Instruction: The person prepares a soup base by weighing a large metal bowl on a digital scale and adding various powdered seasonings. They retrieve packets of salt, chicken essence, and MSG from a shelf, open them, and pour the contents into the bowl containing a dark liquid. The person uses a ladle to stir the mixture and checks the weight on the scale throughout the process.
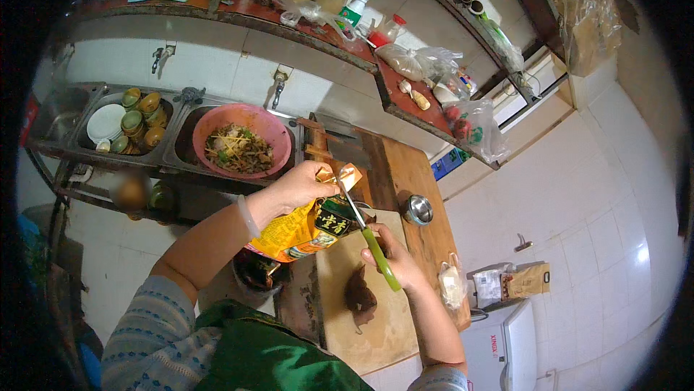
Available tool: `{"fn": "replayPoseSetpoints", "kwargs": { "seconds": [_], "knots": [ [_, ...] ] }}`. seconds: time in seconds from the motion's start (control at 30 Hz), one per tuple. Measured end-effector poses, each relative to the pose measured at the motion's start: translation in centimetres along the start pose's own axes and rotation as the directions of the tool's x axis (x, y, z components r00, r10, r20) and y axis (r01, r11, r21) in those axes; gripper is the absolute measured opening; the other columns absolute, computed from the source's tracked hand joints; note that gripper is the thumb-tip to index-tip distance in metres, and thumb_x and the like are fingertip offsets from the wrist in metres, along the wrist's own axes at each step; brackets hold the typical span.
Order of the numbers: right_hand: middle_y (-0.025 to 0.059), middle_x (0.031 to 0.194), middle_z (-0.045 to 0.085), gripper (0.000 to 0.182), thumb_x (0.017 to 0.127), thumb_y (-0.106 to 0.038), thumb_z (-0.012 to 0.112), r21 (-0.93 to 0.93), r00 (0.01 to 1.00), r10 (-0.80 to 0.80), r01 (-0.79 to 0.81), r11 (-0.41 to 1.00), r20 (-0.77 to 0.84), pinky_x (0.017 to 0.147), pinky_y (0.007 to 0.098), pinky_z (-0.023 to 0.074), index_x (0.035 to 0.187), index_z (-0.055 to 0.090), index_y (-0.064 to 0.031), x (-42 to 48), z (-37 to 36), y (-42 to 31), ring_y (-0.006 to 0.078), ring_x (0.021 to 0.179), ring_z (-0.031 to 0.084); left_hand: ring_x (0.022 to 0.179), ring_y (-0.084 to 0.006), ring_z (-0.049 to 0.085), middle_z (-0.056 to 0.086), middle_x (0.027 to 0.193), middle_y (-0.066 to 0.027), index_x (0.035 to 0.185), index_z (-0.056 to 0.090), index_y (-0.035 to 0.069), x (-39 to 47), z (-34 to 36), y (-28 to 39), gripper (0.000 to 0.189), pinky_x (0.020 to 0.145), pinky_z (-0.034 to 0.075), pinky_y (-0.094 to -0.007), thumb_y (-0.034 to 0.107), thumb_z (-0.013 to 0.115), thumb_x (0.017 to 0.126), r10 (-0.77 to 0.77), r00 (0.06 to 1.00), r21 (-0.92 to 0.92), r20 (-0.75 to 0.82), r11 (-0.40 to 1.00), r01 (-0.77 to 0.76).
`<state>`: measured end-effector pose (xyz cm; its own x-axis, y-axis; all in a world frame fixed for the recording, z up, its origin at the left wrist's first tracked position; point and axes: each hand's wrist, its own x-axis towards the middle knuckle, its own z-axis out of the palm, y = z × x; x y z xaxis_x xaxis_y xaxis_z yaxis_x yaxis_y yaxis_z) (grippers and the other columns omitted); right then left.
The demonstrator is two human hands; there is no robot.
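Observation:
My left hand (303, 187) grips the top of a yellow printed plastic food pouch (295, 233), whose golden corner sticks out past my fingers. In my right hand (393, 258) is a utensil with a green handle (381, 261) and a metal shaft (353, 209); its far end reaches the pouch's top beside my left fingers. Whether it is a knife or another tool cannot be told. Below the pouch lies a pale cutting board (390, 315), bearing a dark brown piece of food (360, 296). A dark container (260, 274) stands below the pouch, partly hidden.
A pink basin (282, 138) of food scraps stands in the sink, left of the wooden table (415, 174). Stacked bowls (132, 121) fill another sink. A metal cup (419, 210) and a bagged white item (451, 285) are on the table. A shelf (331, 38) with jars hangs above.

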<state>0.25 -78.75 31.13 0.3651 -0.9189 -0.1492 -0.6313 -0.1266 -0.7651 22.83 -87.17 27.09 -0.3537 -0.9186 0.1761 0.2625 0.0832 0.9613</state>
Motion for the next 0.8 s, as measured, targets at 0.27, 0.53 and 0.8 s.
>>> {"fn": "replayPoseSetpoints", "kwargs": {
  "seconds": [0.27,0.53,0.8],
  "knots": [
    [0.0114,0.090,0.057,0.050,0.073,-0.035,0.064,-0.034,0.992,-0.060,0.057,0.998,-0.114,0.076,0.0326,0.0421,0.109,0.043,-0.0065,1.7,2.1,0.3,0.0219,0.085,0.054,0.067,-0.0072,0.050,0.055,0.074,0.0000,0.079,0.055,0.003,0.7,-0.6,-0.8,0.007,0.061,0.041,-0.0211,0.004,0.060,0.075,-0.001,1.000,-0.066,-0.014,0.998,0.000],
    [0.0108,0.083,0.057,0.052,0.071,-0.039,0.066,-0.173,0.990,-0.118,0.103,0.980,-0.079,0.068,0.0313,0.0434,0.106,0.045,-0.0058,3.1,0.5,0.4,0.0214,0.076,0.055,0.073,-0.0099,0.055,0.059,0.078,-0.0034,0.083,0.055,0.002,1.6,-1.4,-0.1,0.010,0.068,0.044,-0.0227,0.001,0.060,0.074,-0.051,0.998,-0.026,0.037,0.998,0.052],
    [0.0093,0.077,0.056,0.051,0.069,-0.043,0.066,-0.200,0.999,-0.037,0.034,0.979,-0.009,0.062,0.0291,0.0408,0.100,0.051,-0.0057,5.5,-0.8,-0.5,0.0187,0.068,0.052,0.072,-0.0103,0.055,0.059,0.076,-0.0040,0.081,0.056,0.000,3.7,-3.8,-1.9,0.009,0.067,0.044,-0.0227,0.002,0.061,0.074,-0.058,0.998,0.247,0.031,0.968,0.049]
  ]
}}
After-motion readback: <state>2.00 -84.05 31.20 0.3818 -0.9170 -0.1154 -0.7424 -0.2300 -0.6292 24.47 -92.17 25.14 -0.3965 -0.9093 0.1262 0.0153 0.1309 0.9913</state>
